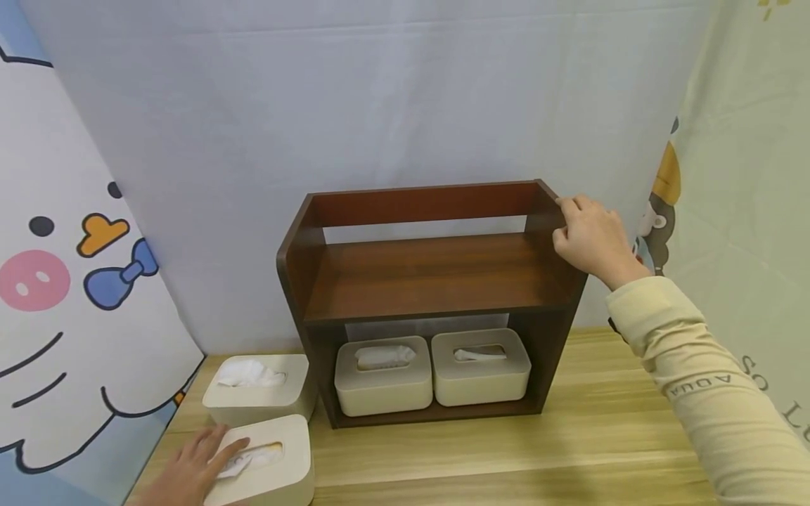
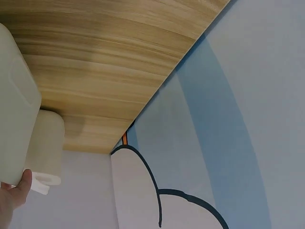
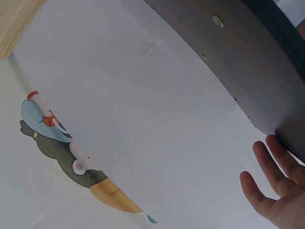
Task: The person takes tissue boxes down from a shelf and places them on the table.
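My left hand (image 1: 190,467) rests over the top of the nearer white tissue box (image 1: 294,439), its fingertips beside the slot and protruding tissue. In the left wrist view, fingers (image 2: 24,186) show along that box's top edge. Just behind stands another tissue box (image 1: 291,386). Up at the right side panel of a dark brown two-tier shelf (image 1: 418,270), my right hand (image 1: 591,235) touches the top edge. The right wrist view shows its fingers (image 3: 269,167) spread loosely beside the panel. Two more tissue boxes (image 1: 384,397) (image 1: 484,383) sit side by side on the lower tier.
The shelf stands on a light wood-grain table (image 1: 430,457). A pale cloth backdrop (image 1: 405,98) hangs behind it. Printed cartoon cloth (image 1: 69,386) borders the left side, and a cream printed cloth (image 1: 747,232) borders the right.
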`<action>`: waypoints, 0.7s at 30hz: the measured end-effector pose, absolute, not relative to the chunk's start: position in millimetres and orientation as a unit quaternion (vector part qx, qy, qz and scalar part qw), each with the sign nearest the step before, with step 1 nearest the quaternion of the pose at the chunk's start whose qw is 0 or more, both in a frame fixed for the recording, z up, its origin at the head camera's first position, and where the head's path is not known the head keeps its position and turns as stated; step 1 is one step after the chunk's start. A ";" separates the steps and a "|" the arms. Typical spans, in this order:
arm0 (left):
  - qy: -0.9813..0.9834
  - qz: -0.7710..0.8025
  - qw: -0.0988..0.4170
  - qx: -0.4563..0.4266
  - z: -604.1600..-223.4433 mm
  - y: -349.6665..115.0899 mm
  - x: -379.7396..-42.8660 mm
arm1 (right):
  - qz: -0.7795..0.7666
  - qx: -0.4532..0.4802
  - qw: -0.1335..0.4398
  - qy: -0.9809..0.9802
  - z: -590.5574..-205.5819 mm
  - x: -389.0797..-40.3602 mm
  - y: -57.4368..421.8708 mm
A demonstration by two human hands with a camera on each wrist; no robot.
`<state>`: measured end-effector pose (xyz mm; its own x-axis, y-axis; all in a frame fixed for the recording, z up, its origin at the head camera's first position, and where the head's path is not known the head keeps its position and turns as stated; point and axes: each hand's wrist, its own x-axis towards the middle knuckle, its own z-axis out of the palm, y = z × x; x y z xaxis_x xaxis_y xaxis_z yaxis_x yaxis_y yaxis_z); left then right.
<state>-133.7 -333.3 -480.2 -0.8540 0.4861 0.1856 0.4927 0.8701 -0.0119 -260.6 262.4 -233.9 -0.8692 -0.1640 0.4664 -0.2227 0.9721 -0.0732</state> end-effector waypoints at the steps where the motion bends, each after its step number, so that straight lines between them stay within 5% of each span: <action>1: -0.963 -0.017 0.091 -0.254 -481.7 -333.9 -134.1 | 0.063 0.100 0.235 -0.965 -234.1 -260.6 262.4; 11: -0.968 -0.035 0.047 -0.245 -483.5 -337.3 -143.0 | 0.060 0.104 0.238 -0.964 -234.0 -261.0 262.5; 21: -0.959 -0.044 -0.057 -0.274 -465.3 -340.5 -153.3 | 0.059 0.104 0.238 -0.964 -234.3 -262.0 262.5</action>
<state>-153.3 -340.5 -465.3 -0.8440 0.5297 -0.0845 0.5198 0.8465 0.1149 -262.0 262.5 -234.3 -0.8650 -0.1727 0.4711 -0.2293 0.9712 -0.0649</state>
